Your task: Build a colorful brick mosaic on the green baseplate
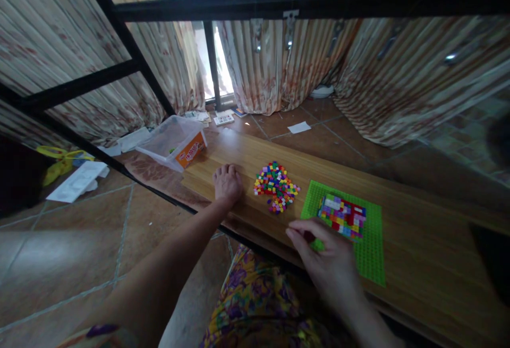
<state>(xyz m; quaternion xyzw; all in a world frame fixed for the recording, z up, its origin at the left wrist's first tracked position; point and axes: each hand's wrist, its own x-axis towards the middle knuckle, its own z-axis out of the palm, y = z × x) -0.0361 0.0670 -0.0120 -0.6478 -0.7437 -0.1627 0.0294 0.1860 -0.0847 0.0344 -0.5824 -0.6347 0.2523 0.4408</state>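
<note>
Right hand [327,264] perhaps on baseplate [371,264] edge

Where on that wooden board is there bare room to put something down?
The widest bare wood lies right of the green baseplate. A narrower free strip of the board runs along its far edge, behind the brick pile. It is crowded from the left hand past the pile to the baseplate, where the right hand sits.
</note>
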